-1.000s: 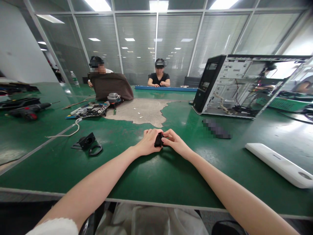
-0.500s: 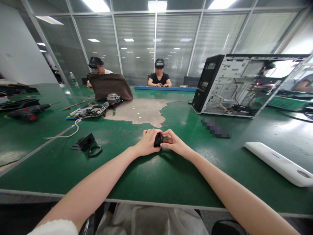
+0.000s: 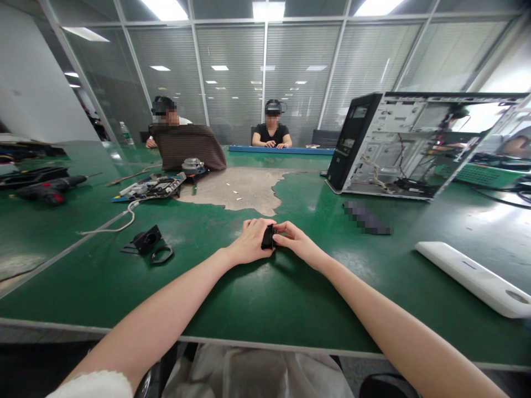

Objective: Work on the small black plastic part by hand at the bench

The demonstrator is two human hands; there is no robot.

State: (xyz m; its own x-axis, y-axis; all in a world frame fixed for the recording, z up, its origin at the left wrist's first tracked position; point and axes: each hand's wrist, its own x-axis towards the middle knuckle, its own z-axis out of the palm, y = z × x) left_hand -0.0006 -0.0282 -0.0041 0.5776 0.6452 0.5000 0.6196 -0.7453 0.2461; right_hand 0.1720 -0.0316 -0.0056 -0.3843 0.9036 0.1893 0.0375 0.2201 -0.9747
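Between my two hands is a small black part (image 3: 267,237), blocky in shape, its kind not clear. My left hand (image 3: 251,241) wraps round its left side, fingers closed. From the right, the thumb and fingertips of my right hand (image 3: 295,242) press on the part's right end; they are closed on it. Both hands are just above or on the green table (image 3: 232,298); I cannot tell if the part touches it. To the left lie a black bracket-like piece (image 3: 146,240) and a black ring-shaped piece (image 3: 162,254).
An opened computer case (image 3: 359,143) stands at the right, near a white elongated device (image 3: 473,276). A power drill (image 3: 52,189) and a circuit board (image 3: 151,188) lie on the left. Two people sit across the table, one at the middle (image 3: 271,132).
My right fingers have drawn in closer round the right end of the black part, which they now cover more. My left hand has stayed in place.
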